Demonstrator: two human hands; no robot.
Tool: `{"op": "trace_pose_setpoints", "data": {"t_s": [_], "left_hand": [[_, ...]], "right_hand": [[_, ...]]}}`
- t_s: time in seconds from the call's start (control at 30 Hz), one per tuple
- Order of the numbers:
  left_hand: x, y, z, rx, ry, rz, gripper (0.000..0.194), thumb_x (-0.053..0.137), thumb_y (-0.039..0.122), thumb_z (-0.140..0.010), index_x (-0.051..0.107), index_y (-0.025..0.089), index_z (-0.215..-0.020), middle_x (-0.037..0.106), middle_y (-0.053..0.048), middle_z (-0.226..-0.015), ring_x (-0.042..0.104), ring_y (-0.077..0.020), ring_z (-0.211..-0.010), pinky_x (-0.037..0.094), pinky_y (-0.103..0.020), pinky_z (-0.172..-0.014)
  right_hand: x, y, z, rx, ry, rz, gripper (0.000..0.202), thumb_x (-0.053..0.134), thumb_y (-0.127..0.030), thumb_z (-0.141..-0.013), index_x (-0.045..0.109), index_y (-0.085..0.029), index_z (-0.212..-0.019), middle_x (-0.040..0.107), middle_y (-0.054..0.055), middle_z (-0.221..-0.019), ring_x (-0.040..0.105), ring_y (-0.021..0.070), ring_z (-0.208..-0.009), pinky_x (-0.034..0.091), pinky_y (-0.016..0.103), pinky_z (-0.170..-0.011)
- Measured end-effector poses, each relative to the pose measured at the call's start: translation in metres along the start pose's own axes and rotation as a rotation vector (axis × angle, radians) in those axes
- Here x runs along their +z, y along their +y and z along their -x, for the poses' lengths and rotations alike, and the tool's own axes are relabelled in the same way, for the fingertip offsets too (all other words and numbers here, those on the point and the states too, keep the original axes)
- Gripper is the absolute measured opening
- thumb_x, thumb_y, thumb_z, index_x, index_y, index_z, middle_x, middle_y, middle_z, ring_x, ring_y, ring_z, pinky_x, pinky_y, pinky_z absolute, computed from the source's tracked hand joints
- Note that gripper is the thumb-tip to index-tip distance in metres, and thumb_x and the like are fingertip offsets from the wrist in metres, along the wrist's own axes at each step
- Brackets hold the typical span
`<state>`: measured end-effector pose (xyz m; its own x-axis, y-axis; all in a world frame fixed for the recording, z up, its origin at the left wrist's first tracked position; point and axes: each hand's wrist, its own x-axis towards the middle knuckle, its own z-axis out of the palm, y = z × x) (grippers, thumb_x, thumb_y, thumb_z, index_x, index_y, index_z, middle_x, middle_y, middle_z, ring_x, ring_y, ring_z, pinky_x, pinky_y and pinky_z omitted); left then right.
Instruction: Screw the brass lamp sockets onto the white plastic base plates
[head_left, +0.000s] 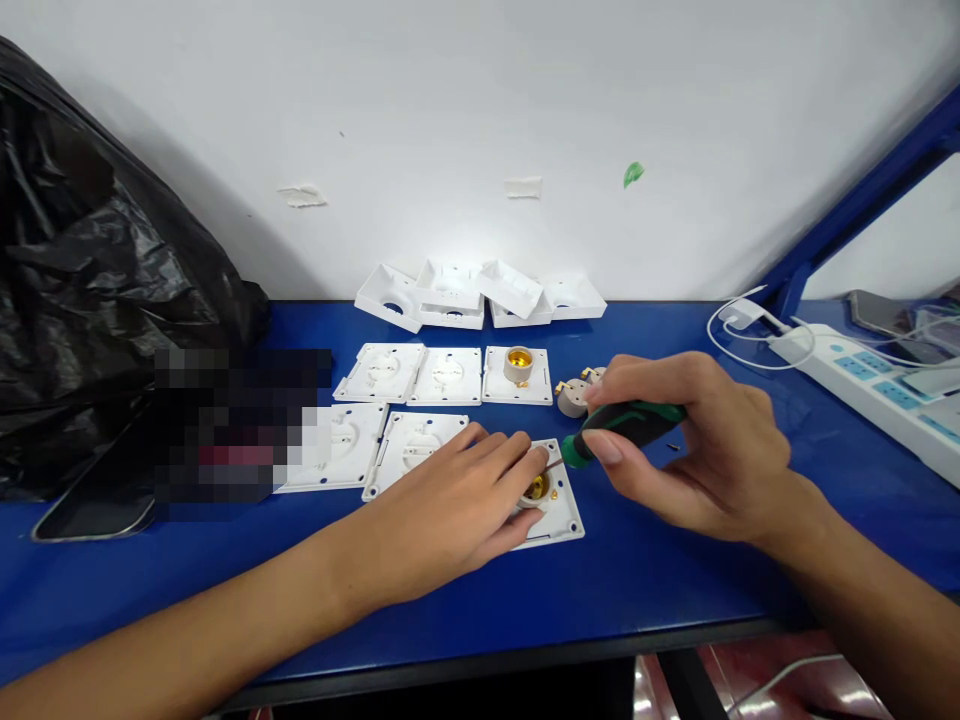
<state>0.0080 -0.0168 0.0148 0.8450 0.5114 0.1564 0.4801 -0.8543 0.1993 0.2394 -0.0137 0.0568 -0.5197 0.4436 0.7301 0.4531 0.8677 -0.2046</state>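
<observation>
My left hand (476, 495) is closed round a lamp socket (537, 487) with a brass-coloured inside, pressing it onto a square white plastic plate (566, 512) on the table. In my right hand (701, 455) is a screwdriver (628, 425) with a green and black handle, tilted down to the left. Its shaft reaches toward the socket, but the tip is hidden by my left fingers. Behind them, another white plate (495, 392) carries an upright lamp socket (518, 366). Two loose sockets (572, 398) lie beside my right fingers, one partly hidden. A small screw (673, 447) lies under my right hand.
Several white plates (446, 375) lie left of my hands on the blue table (420, 640). White box-like covers (450, 290) lean along the wall. A black plastic bag (97, 260) and a dark phone (97, 495) are left. A power strip (877, 385) with cables stands right.
</observation>
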Motion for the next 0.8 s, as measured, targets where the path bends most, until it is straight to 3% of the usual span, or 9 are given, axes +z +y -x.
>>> {"op": "trace_pose_setpoints", "data": {"t_s": [0.4, 0.57, 0.8], "left_hand": [[0.0040, -0.0031, 0.0003, 0.014, 0.002, -0.009, 0.016, 0.045, 0.032, -0.110, 0.054, 0.019, -0.112, 0.066, -0.009, -0.112, 0.065, -0.0280, -0.100, 0.046, -0.047, -0.097], [0.0030, -0.0018, -0.0014, 0.008, -0.022, -0.038, 0.020, 0.045, 0.033, -0.110, 0.054, 0.018, -0.119, 0.063, -0.009, -0.112, 0.063, -0.0278, -0.099, 0.047, -0.047, -0.096], [0.0012, -0.0018, -0.0021, -0.009, -0.068, -0.022, 0.024, 0.044, 0.033, -0.110, 0.053, 0.016, -0.126, 0.061, -0.009, -0.114, 0.062, -0.0276, -0.101, 0.047, -0.046, -0.095]], "right_hand": [[-0.0024, -0.0043, 0.0003, 0.007, -0.038, 0.028, 0.007, 0.063, -0.026, -0.099, 0.059, -0.026, -0.106, 0.070, -0.005, -0.079, 0.068, 0.0141, -0.063, 0.058, 0.029, -0.057], [-0.0038, -0.0081, 0.0001, 0.025, -0.058, 0.059, 0.008, 0.061, -0.025, -0.099, 0.058, -0.027, -0.106, 0.071, -0.004, -0.077, 0.070, 0.0167, -0.063, 0.056, 0.033, -0.052], [-0.0056, -0.0090, -0.0021, -0.023, -0.063, 0.101, 0.006, 0.055, -0.026, -0.103, 0.059, -0.022, -0.104, 0.068, -0.004, -0.074, 0.063, 0.0124, -0.056, 0.051, 0.031, -0.050]]}}
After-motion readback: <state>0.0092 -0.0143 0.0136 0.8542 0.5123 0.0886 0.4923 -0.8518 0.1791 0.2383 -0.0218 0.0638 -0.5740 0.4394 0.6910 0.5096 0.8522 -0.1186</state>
